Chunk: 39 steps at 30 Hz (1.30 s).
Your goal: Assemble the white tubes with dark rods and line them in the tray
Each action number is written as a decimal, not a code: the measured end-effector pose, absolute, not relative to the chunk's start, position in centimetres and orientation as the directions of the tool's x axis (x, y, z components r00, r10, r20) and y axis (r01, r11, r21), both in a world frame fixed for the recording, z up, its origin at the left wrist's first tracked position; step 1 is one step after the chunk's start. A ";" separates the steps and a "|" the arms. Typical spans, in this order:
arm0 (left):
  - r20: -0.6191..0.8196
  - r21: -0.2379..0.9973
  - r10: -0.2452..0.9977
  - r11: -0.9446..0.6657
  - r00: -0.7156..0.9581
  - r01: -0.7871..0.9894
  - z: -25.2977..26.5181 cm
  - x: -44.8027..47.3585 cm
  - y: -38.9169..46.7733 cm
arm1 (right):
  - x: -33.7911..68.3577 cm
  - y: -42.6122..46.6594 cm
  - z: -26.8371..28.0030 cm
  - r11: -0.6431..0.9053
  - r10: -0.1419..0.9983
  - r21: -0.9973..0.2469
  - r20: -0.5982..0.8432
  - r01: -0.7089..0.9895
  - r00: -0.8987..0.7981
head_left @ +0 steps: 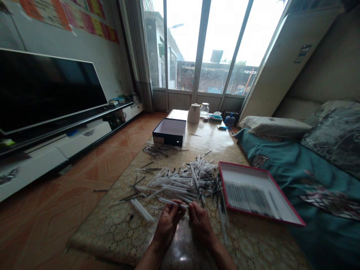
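Observation:
Between my two hands lies a slim whitish pen [168,201], roughly level, just above the near part of the table. My left hand [168,221] is closed around its middle, and its left end sticks out past the fingers. The fingers of my right hand [201,221] pinch the other end, mostly hiding it. Right beyond my hands spreads a heap of white pen barrels [180,183] mixed with thin dark refills. A few clear barrels [142,210] lie side by side to the left of my left hand.
To the right, a red-rimmed box lid [263,168] holds a row of pens [249,197]. A dark open box [168,131] stands farther back, with thin dark sticks [160,150] before it. A kettle [194,113] and glass jar [205,109] are at the far end. A sofa [281,157] borders the right.

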<state>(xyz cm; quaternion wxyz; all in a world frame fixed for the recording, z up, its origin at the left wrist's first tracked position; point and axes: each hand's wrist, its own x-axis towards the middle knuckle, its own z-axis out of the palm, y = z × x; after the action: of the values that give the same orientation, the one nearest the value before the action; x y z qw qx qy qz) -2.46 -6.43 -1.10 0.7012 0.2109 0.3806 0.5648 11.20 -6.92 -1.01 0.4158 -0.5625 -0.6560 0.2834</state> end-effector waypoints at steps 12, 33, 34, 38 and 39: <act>-0.268 0.714 0.959 0.262 0.092 -0.649 -1.2 -2.4 -6.5 | 11.6 -7.0 -1.3 0.222 0.974 -0.840 0.218 0.494 -0.066; -0.232 0.723 0.969 0.227 0.080 -0.652 -1.4 -2.3 -6.5 | 11.3 -7.2 -0.2 0.270 0.957 -0.832 0.288 0.485 -0.038; -0.244 0.716 0.967 0.232 0.075 -0.658 -1.3 -2.3 -6.5 | 11.3 -7.2 -0.2 0.264 0.958 -0.832 0.286 0.488 -0.030; -0.264 0.693 0.961 0.247 0.080 -0.677 -1.2 -2.4 -6.5 | 11.3 -7.2 -0.5 0.267 0.955 -0.820 0.297 0.506 -0.021; -0.261 0.691 0.961 0.249 0.086 -0.679 -1.3 -2.4 -6.5 | 11.4 -7.2 -0.6 0.270 0.953 -0.814 0.303 0.513 -0.021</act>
<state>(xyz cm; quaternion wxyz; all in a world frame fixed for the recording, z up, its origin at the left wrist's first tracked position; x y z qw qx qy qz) -2.42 -6.54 -1.29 0.7086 0.2022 0.3494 0.5786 11.37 -7.16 -0.62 0.4342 -0.5485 -0.6683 0.2530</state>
